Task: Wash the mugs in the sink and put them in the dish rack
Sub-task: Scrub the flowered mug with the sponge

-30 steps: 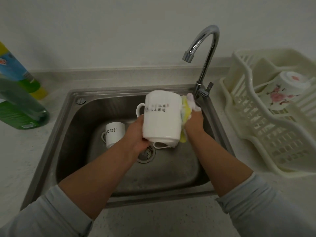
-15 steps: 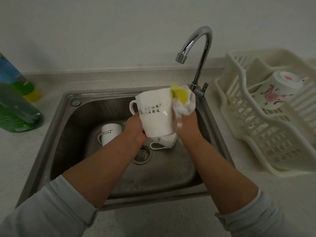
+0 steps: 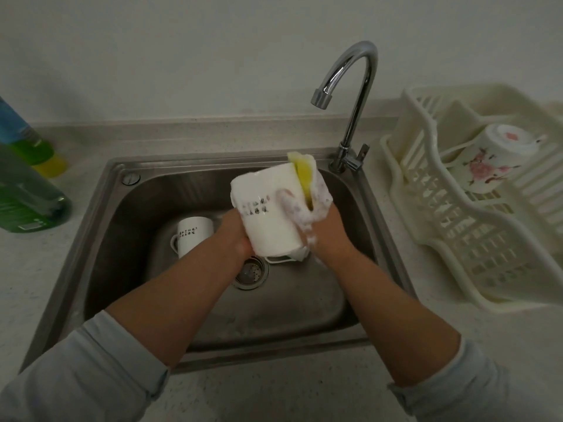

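A white mug with dark lettering (image 3: 266, 213) is held above the steel sink (image 3: 100, 226). My left hand (image 3: 236, 236) grips its lower left side. My right hand (image 3: 323, 231), covered in suds, presses a yellow sponge (image 3: 303, 178) against the mug's right side and top edge. A second white lettered mug (image 3: 193, 234) stands upside down in the basin to the left. Part of a third mug (image 3: 283, 257) shows beneath the held one. A floral mug (image 3: 490, 159) lies upside down in the cream dish rack (image 3: 451, 245) on the right.
A chrome tap (image 3: 353, 95) arches over the back right of the sink; no water runs. The drain strainer (image 3: 251, 271) sits mid-basin. Green and blue-yellow detergent bottles (image 3: 27, 184) stand on the speckled counter at left.
The sponge has moved from the mug's right side up to its top edge, with more suds on my right hand. The mug has turned, hiding its handle.
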`<state>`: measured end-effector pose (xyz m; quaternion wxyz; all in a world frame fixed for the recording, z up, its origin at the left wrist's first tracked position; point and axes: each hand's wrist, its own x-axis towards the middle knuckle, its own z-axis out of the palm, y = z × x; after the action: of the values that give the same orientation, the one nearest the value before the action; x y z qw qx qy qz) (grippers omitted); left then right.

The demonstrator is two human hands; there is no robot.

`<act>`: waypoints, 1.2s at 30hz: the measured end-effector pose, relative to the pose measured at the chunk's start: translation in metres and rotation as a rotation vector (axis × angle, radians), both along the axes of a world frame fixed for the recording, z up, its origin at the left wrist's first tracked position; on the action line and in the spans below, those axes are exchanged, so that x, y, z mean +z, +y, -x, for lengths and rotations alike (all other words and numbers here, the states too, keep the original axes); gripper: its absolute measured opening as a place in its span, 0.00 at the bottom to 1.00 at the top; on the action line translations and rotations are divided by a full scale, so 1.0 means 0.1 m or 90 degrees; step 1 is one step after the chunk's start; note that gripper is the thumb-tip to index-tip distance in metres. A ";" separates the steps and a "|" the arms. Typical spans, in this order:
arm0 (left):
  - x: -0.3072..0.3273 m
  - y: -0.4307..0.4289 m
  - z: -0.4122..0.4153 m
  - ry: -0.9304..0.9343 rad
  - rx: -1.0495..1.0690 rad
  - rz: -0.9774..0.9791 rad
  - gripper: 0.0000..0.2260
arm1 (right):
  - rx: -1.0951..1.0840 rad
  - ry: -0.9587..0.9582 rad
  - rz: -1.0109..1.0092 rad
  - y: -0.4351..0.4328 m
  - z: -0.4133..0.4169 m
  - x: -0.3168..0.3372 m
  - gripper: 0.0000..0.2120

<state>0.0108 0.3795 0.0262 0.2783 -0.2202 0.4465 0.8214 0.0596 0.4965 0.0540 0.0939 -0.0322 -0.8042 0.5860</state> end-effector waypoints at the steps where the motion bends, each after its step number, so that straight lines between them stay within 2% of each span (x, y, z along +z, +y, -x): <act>1: -0.02 -0.02 0.01 0.002 0.000 0.019 0.13 | -0.014 0.009 -0.005 -0.05 -0.03 -0.04 0.30; 4: -0.09 -0.03 0.02 -0.009 0.032 0.066 0.07 | -0.098 0.051 -0.129 -0.16 -0.14 -0.07 0.34; 6: -0.08 -0.03 0.04 0.057 0.055 0.104 0.06 | -0.109 0.080 -0.124 -0.14 -0.13 0.04 0.35; 8: -0.03 -0.06 0.07 0.156 0.048 0.164 0.11 | -0.060 0.037 0.064 -0.09 -0.07 0.15 0.28; 10: 0.10 -0.08 0.07 0.250 -0.012 0.275 0.14 | 0.039 -0.058 0.292 0.03 -0.02 0.24 0.14; 12: 0.18 -0.10 0.04 0.320 -0.049 0.358 0.14 | 0.108 -0.140 0.369 0.16 0.03 0.22 0.24; 13: 0.21 -0.11 0.02 0.347 -0.057 0.365 0.14 | 0.133 -0.179 0.398 0.20 0.01 0.20 0.27; 14: 0.22 -0.13 0.00 0.391 -0.076 0.375 0.12 | 0.163 -0.233 0.420 0.25 0.01 0.17 0.25; 16: 0.22 -0.15 -0.02 0.496 -0.115 0.397 0.07 | 0.228 -0.323 0.445 0.33 0.00 0.07 0.13; 17: 0.21 -0.17 -0.02 0.541 -0.135 0.410 0.05 | 0.242 -0.367 0.420 0.37 0.01 0.03 0.19; 18: 0.20 -0.18 -0.03 0.583 -0.159 0.430 0.05 | 0.275 -0.408 0.381 0.40 0.02 0.00 0.30; 19: 0.18 -0.18 -0.03 0.615 -0.180 0.451 0.05 | 0.304 -0.427 0.326 0.39 0.02 0.03 0.33; 20: 0.16 -0.18 -0.04 0.638 -0.191 0.463 0.04 | 0.326 -0.432 0.288 0.37 0.03 0.08 0.26; 22: 0.13 -0.17 -0.06 0.667 -0.170 0.481 0.01 | 0.351 -0.435 0.241 0.35 0.06 0.18 0.03; 24: 0.11 -0.18 -0.07 0.693 -0.132 0.495 0.03 | 0.346 -0.403 0.168 0.36 0.10 0.22 0.07; 26: 0.09 -0.20 -0.08 0.732 -0.130 0.536 0.09 | 0.353 -0.348 0.119 0.31 0.08 0.23 0.09; 29: 0.05 -0.27 -0.12 0.766 -0.154 0.580 0.18 | 0.375 -0.239 -0.016 0.23 0.06 0.17 0.06; 31: 0.06 -0.30 -0.16 0.752 -0.154 0.601 0.16 | 0.344 -0.167 -0.068 0.19 0.07 0.14 0.10; 34: 0.07 -0.31 -0.21 0.732 -0.129 0.638 0.14 | 0.316 -0.082 -0.058 0.14 0.06 0.09 0.12; 36: 0.08 -0.34 -0.26 0.712 -0.114 0.635 0.10 | 0.305 -0.066 -0.037 0.12 0.06 0.06 0.12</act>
<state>0.0371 0.3453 0.0346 -0.0566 0.1669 0.8562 0.4856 0.0540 0.5082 0.0600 -0.0886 0.1319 -0.8092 0.5657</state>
